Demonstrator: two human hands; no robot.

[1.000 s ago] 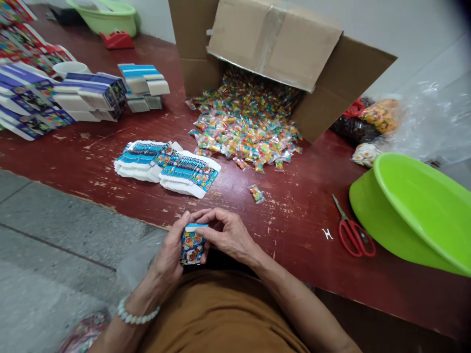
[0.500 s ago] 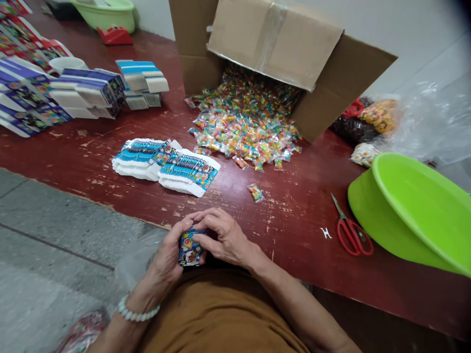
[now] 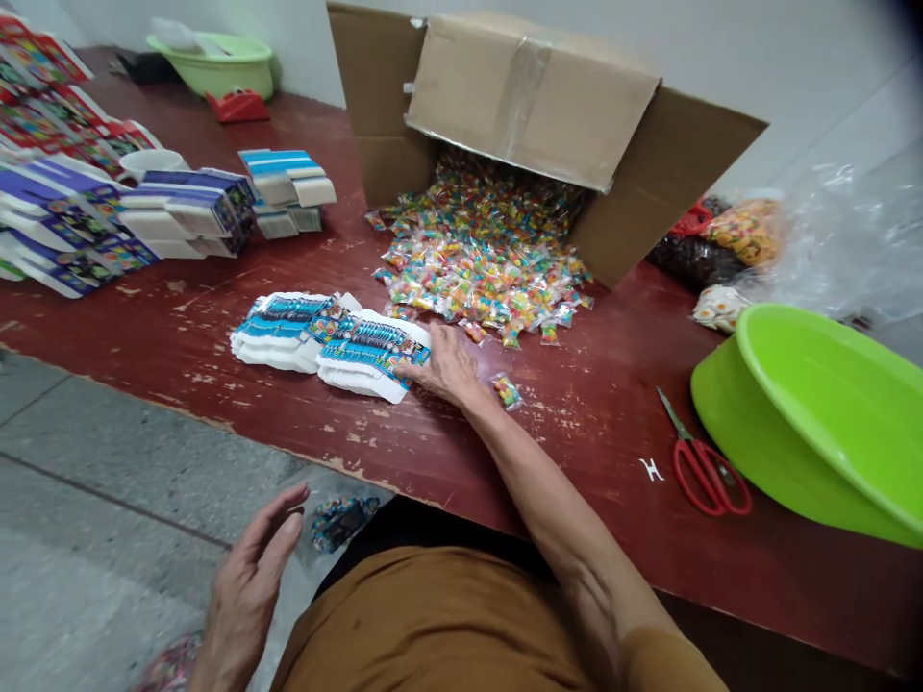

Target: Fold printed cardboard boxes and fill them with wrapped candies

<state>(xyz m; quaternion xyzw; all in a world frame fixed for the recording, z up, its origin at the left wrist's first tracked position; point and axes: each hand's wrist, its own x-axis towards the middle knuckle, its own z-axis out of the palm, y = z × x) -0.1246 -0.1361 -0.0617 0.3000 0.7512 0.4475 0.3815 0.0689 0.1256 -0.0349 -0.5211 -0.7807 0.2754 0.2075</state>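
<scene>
My right hand [image 3: 445, 367] is at the right end of a row of flat blue printed packets [image 3: 371, 348], its thumb and fingers around the end packet. A second stack of blue packets [image 3: 281, 322] adjoins it on the left. My left hand [image 3: 252, 567] is beyond the table's front edge, fingers apart, with nothing in it. Near it, lower down, a clear bag [image 3: 338, 524] contains blue printed packs. One small candy sachet [image 3: 506, 391] lies just right of my right hand. Behind, many sachets [image 3: 490, 274] spill from a cardboard box [image 3: 534, 106].
Red-handled scissors [image 3: 710, 476] and a green basin [image 3: 814, 432] are at the right. Purple cartons [image 3: 72, 221], blue-white cartons [image 3: 288, 187] and a red tape dispenser [image 3: 237, 106] stand at the left. Clear plastic bags [image 3: 829, 240] lie at the back right.
The blue pack is no longer between my hands. My left hand has moved down and left and opened; my right hand has reached forward to the row of packets.
</scene>
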